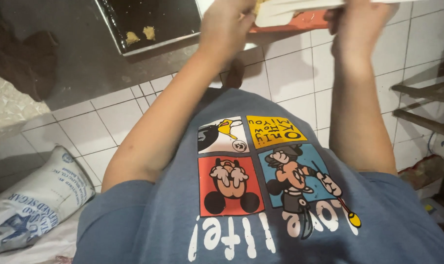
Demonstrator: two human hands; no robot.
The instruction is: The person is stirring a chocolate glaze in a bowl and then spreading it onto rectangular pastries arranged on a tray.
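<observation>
Sack [33, 203] lies at lower left on tile floor [290, 78]; dark tray [148, 22] with two crumb bits sits upper left. Left hand [227, 29] at top centre, fingers curled on pale flat board [290, 9], apparently steadying it over red tray [307, 22]. Right hand [359, 24] grips the board's other end, blurred; fingers closed, seemingly sharing the load.
</observation>
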